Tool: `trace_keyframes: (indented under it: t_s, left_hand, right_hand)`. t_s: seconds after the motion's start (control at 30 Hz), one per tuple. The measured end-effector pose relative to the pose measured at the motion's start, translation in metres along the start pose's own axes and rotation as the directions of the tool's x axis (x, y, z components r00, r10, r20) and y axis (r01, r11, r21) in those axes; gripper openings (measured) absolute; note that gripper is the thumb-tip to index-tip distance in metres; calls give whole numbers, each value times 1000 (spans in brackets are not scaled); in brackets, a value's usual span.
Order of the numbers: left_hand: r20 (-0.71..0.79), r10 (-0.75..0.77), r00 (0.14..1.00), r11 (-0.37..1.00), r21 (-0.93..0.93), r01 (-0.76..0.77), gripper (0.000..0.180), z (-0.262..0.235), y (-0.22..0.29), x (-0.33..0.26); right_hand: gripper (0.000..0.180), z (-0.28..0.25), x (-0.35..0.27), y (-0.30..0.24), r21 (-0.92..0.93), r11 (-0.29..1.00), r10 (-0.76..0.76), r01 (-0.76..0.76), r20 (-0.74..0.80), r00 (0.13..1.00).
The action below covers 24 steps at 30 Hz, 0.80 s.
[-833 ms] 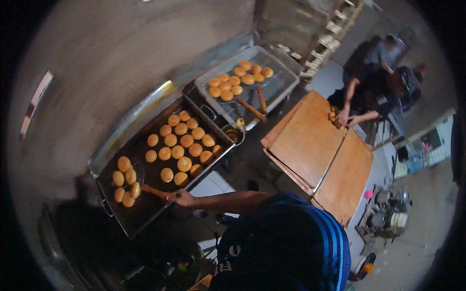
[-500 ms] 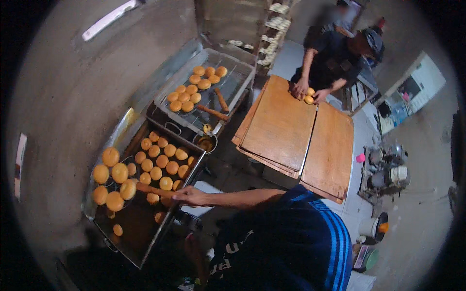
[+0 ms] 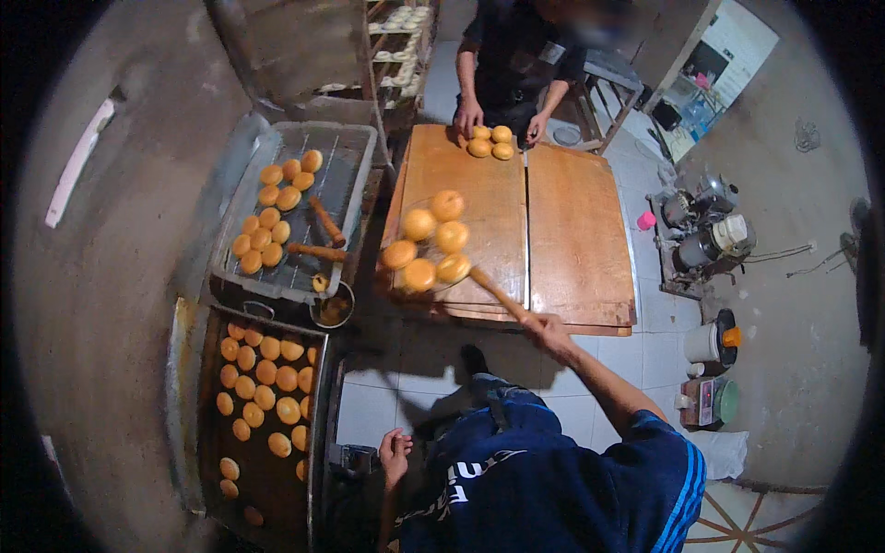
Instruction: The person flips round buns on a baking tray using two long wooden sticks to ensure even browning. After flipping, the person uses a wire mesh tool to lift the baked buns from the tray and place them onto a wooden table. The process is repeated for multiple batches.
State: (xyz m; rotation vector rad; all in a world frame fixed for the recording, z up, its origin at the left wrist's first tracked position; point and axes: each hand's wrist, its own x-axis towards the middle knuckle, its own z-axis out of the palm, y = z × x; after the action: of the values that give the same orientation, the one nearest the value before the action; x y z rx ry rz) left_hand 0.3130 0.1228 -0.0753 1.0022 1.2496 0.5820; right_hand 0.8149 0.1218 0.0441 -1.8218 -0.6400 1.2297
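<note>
My right hand (image 3: 550, 337) grips the wooden handle of a wire skimmer (image 3: 499, 293), whose head reaches out over the wooden table. Several golden fried buns (image 3: 452, 237) rest on the skimmer and hide most of its mesh. My left hand (image 3: 396, 449) hangs low near the fryer's side, holding nothing, its fingers loosely bent and apart. More golden buns (image 3: 265, 372) float in the dark oil of the rectangular fryer (image 3: 323, 405) at left. Across the table, a co-worker's hands (image 3: 470, 116) are beside several buns (image 3: 502, 135) at the far edge.
A wire-racked draining tray (image 3: 361, 152) behind the fryer holds buns and two wooden-handled tools (image 3: 316, 252). A small pot (image 3: 332, 304) stands between tray and table. The wooden table (image 3: 581, 240) lies ahead. Pots and machines (image 3: 705, 235) line the right wall; a rack of pale dough (image 3: 396, 46) stands behind.
My right hand has lifted the loaded skimmer from over the fryer and swung it right, above the table. My view has turned right. More buns sit by the co-worker's hands.
</note>
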Motion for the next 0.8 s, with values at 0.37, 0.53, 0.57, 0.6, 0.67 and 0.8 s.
trace_keyframes:
  t_s: [0.37,0.53,0.57,0.6,0.67,0.8]
  left_hand:
    - [-247,303,920,938,249,-241,23,95,213,221]
    - [-405,570,715,672,731,-122,41,57,280,358]
    - [-444,588,676,579,815,31,48,30,275,376]
    - [-551,483,681,647,749,147,53,36,287,397]
    - [-653,335,679,719,643,264,61,41,302,436]
    - [-751,121,649,886,376,270,70,-80,271,487]
  right_hand:
    - [39,-176,140,-83,-397,907,34,-141,-263,964]
    - [46,-224,170,-190,-704,687,72,-182,-183,980]
    - [46,-226,182,-195,-753,644,33,-136,-150,988]
    - [46,-236,181,-197,-729,668,57,-146,-145,988]
    - [46,-255,179,-201,-758,644,-12,-104,-145,989]
    - [41,-249,208,-228,-851,505,-270,143,2,963]
